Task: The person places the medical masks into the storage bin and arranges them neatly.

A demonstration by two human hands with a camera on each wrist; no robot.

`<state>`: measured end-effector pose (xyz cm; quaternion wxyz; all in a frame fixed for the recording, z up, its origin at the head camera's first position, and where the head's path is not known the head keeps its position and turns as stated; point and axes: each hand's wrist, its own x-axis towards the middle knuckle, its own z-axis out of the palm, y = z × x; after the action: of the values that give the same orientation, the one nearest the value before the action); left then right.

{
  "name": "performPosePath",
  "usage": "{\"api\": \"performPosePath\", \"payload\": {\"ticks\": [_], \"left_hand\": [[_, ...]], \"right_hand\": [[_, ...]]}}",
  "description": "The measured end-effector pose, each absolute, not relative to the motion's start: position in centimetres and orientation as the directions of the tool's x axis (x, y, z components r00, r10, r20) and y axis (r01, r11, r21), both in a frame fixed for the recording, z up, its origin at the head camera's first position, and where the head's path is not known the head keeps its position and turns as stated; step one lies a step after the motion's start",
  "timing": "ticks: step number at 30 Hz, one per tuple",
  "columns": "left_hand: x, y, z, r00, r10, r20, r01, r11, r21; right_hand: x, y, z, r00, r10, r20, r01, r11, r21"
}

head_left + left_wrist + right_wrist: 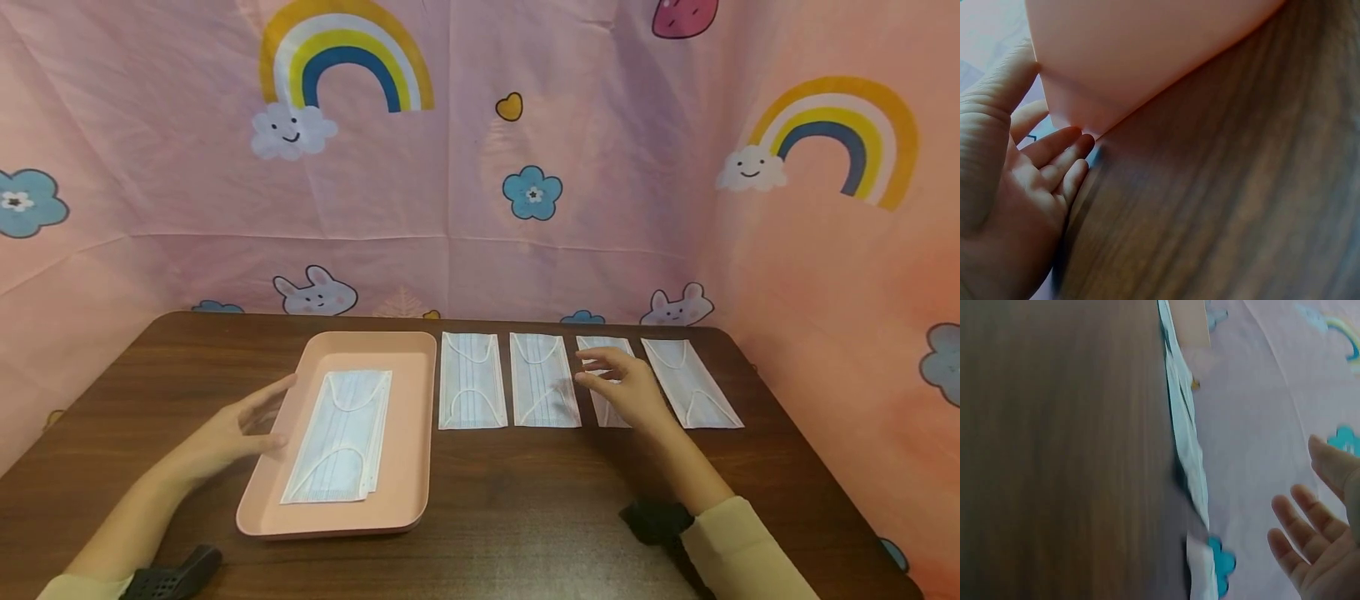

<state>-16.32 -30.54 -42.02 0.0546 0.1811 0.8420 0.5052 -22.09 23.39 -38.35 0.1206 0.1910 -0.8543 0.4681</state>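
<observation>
A pink tray lies on the table, with overlapping blue pleated face masks inside it. My left hand is at the tray's left side. In the left wrist view its thumb and fingertips touch the tray's outer wall, without wrapping round it. Several more masks lie in a row right of the tray. Over the third mask hovers my right hand, fingers loosely bent and holding nothing. It partly hides that mask. The right wrist view shows the same hand with fingers spread apart and nothing between them.
The first mask and second mask lie between the tray and my right hand; the last mask lies slanted near the right edge. Under everything is a dark wooden table. A printed pink cloth hangs around it.
</observation>
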Motion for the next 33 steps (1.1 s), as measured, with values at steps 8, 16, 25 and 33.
{"api": "performPosePath", "payload": {"ticks": [8,16,25,33], "left_hand": [[-16.3,-30.5,-42.1,-0.929,0.359,0.091,0.249,0.422,0.872],[-16.1,-30.5,-42.1,-0.933,0.349,0.088,0.250,0.451,0.857],[-16.2,-30.6,-42.2,-0.921,0.375,0.109,0.263,0.388,0.883],[-16.3,-30.7,-42.3,-0.917,0.381,0.116,0.269,0.379,0.885]], "right_hand": [[-23.3,27.3,-38.5,-0.941,-0.136,0.309,-0.336,0.479,-0.811],[-23.5,29.9,-38.4,-0.940,-0.130,0.315,-0.330,0.572,-0.751],[-23.9,33.5,-39.2,-0.940,-0.054,0.338,-0.289,0.654,-0.699],[-23.9,35.9,-39.9,-0.946,0.024,0.323,-0.216,0.697,-0.684]]}}
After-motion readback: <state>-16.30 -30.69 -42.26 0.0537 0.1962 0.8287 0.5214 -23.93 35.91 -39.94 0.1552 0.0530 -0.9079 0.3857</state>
